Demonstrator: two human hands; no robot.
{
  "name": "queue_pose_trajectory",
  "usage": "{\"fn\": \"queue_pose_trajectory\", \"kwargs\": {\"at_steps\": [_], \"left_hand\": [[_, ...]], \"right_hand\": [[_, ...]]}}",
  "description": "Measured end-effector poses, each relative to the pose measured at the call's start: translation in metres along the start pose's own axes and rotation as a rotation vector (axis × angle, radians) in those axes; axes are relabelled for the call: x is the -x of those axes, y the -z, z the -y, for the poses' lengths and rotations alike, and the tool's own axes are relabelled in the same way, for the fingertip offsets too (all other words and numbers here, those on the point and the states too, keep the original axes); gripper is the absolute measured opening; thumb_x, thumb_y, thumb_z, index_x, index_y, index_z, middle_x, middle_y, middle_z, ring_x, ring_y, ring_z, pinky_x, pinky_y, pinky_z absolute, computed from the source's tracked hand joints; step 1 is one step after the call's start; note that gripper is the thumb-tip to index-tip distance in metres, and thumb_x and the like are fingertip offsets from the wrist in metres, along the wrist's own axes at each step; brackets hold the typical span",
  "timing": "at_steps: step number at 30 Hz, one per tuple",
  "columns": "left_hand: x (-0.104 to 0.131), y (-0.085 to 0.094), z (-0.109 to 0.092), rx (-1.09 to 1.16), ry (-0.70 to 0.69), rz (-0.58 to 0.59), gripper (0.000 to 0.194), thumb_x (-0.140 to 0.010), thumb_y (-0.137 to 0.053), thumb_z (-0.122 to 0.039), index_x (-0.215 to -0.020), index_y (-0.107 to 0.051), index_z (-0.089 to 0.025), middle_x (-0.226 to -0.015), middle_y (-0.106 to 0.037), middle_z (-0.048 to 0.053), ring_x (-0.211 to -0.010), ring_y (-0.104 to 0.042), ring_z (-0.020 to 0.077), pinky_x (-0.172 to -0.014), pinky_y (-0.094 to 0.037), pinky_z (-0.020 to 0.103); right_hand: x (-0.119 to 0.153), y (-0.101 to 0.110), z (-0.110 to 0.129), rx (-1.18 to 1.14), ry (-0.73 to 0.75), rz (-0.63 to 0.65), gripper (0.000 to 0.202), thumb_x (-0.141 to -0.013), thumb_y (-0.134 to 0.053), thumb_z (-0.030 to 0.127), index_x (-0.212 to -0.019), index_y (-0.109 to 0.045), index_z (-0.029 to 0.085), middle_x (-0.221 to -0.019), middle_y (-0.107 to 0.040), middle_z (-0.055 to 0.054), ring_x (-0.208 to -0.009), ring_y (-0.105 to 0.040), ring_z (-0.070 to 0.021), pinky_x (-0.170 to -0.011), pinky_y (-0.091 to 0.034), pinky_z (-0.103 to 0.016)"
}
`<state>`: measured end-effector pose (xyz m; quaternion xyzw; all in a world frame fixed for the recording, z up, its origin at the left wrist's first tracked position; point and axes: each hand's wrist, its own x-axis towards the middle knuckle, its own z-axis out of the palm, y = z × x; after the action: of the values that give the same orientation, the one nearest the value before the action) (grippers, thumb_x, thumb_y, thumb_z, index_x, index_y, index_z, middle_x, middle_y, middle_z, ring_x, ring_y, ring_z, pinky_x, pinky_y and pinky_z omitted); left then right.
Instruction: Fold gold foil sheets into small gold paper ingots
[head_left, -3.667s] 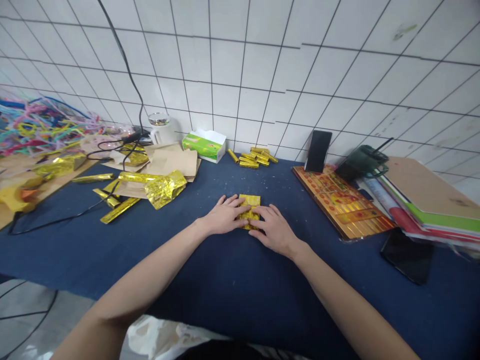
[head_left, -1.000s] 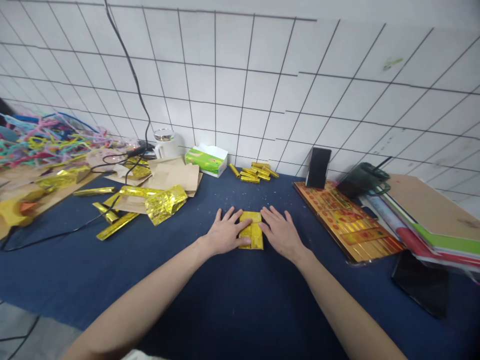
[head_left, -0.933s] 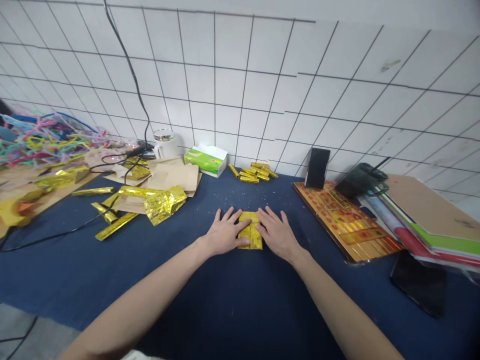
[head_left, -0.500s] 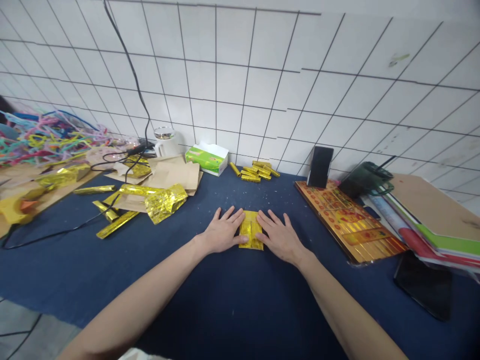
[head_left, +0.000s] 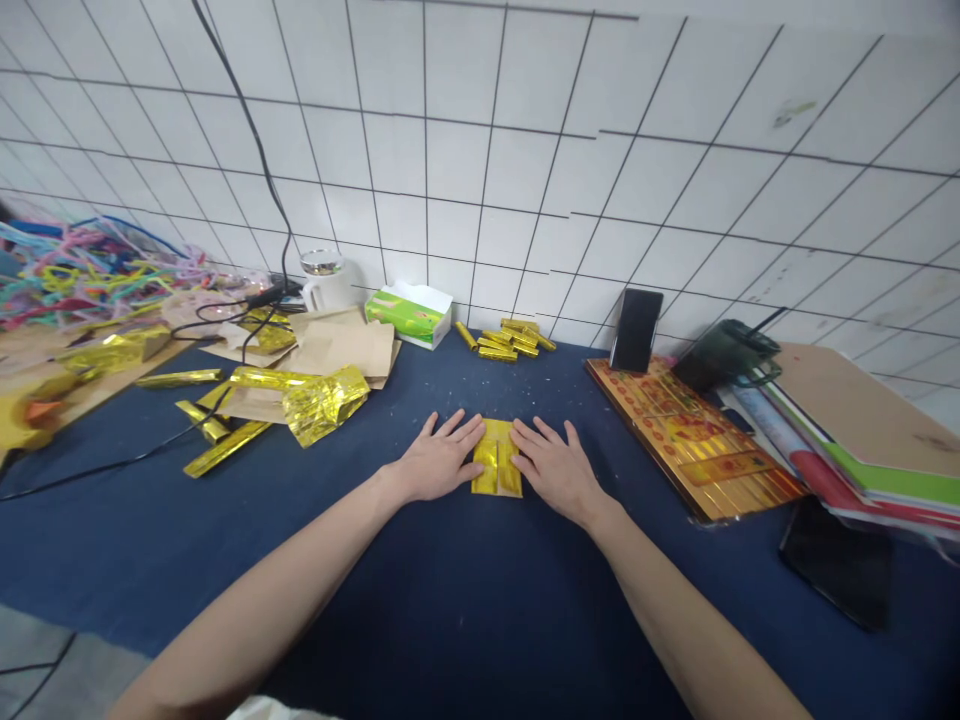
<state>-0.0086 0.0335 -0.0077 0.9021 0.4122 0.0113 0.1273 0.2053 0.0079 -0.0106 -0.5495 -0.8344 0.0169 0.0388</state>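
Our left hand [head_left: 437,462] and right hand [head_left: 559,472], fingers spread and clamping nothing, touch opposite side edges of the gold paper [head_left: 496,466] lying between them on the table [head_left: 465,590], long axis pointing away from us.

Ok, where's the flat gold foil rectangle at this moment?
In the head view, the flat gold foil rectangle lies just below centre on the dark blue work surface, between the left hand and the right hand.

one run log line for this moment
gold foil piece: flat on blue cloth | left hand: at its left edge | right hand: at its right edge | behind: gold rolls
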Motion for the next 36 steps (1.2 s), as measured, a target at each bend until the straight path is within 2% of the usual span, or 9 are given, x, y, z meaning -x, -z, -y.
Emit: {"fn": "queue_pose_trajectory", "kwargs": {"at_steps": [6,13,22,24,26,29,31,33,36], "left_hand": [[0.0,0.004,0.001,0.02,-0.008,0.046,0.067,-0.081,-0.034,-0.054,-0.138,-0.015,-0.023,-0.145,-0.013,0.003,-0.133,-0.006,0.0251,-0.104,-0.005,0.05],[-0.001,0.006,0.004,0.033,-0.031,0.067,0.087,-0.07,-0.04,-0.068,-0.138,-0.012,-0.022,-0.145,-0.011,0.004,-0.133,-0.004,0.0273,-0.104,-0.004,0.05],[0.0,0.009,0.001,0.054,-0.04,0.1,0.109,-0.055,-0.053,-0.071,-0.139,-0.007,-0.018,-0.146,-0.006,0.007,-0.132,0.002,0.0308,-0.103,0.001,0.053],[0.001,0.011,0.003,0.097,-0.045,0.094,0.105,-0.058,-0.051,-0.071,-0.138,-0.01,-0.019,-0.146,-0.007,0.007,-0.132,0.001,0.0306,-0.103,0.001,0.053],[0.001,0.013,0.006,0.161,-0.054,0.097,0.087,-0.069,-0.041,-0.068,-0.137,-0.015,-0.021,-0.145,-0.01,0.007,-0.132,0.0,0.0284,-0.103,0.0,0.053],[0.001,0.013,0.011,0.22,-0.07,0.097,0.055,-0.085,-0.026,-0.055,-0.132,-0.029,-0.027,-0.145,-0.015,0.003,-0.133,-0.002,0.0248,-0.103,-0.002,0.052],[0.0,0.011,0.013,0.22,-0.071,0.07,0.043,-0.088,-0.026,-0.046,-0.128,-0.035,-0.03,-0.144,-0.018,0.001,-0.133,-0.004,0.0236,-0.103,-0.002,0.052],[0.0,0.008,0.013,0.208,-0.07,0.035,0.039,-0.088,-0.032,-0.038,-0.126,-0.036,-0.031,-0.144,-0.02,0.001,-0.133,-0.006,0.0232,-0.103,-0.004,0.052],[0.0,0.008,0.012,0.178,-0.084,0.023,0.044,-0.084,-0.044,-0.034,-0.127,-0.035,-0.032,-0.144,-0.02,0.002,-0.133,-0.006,0.0249,-0.102,-0.005,0.054]], "right_hand": [[0.001,0.006,-0.006,-0.072,0.003,0.097,0.051,-0.084,-0.032,0.047,-0.131,-0.034,0.028,-0.14,-0.031,-0.001,-0.129,-0.021,-0.0266,-0.099,-0.012,-0.06],[0.0,0.01,-0.012,-0.138,0.018,0.2,0.079,-0.07,-0.042,0.065,-0.136,-0.024,0.027,-0.144,-0.021,-0.003,-0.131,-0.012,-0.0294,-0.1,-0.009,-0.06],[0.001,0.008,-0.014,-0.172,0.033,0.26,0.098,-0.059,-0.048,0.072,-0.138,-0.014,0.025,-0.146,-0.011,-0.002,-0.132,-0.005,-0.0299,-0.101,-0.007,-0.06],[0.001,0.008,-0.014,-0.175,0.029,0.261,0.099,-0.059,-0.048,0.072,-0.138,-0.013,0.024,-0.146,-0.01,-0.002,-0.132,-0.004,-0.0297,-0.101,-0.006,-0.06],[0.001,0.008,-0.015,-0.181,0.032,0.269,0.099,-0.06,-0.047,0.072,-0.139,-0.012,0.025,-0.146,-0.009,-0.001,-0.132,-0.003,-0.0295,-0.101,-0.006,-0.059],[0.0,0.009,-0.015,-0.187,0.04,0.286,0.098,-0.06,-0.046,0.072,-0.139,-0.011,0.025,-0.146,-0.007,0.0,-0.132,-0.002,-0.0297,-0.101,-0.006,-0.059],[0.0,0.009,-0.015,-0.186,0.039,0.288,0.098,-0.06,-0.045,0.073,-0.139,-0.011,0.025,-0.146,-0.007,0.0,-0.132,-0.002,-0.03,-0.101,-0.006,-0.06],[0.0,0.009,-0.015,-0.184,0.036,0.287,0.098,-0.06,-0.046,0.073,-0.139,-0.011,0.025,-0.146,-0.007,0.001,-0.132,-0.002,-0.0301,-0.101,-0.006,-0.06],[0.001,0.008,-0.015,-0.185,0.036,0.283,0.098,-0.06,-0.046,0.072,-0.139,-0.011,0.025,-0.146,-0.008,0.0,-0.132,-0.002,-0.0303,-0.101,-0.005,-0.06]]}}
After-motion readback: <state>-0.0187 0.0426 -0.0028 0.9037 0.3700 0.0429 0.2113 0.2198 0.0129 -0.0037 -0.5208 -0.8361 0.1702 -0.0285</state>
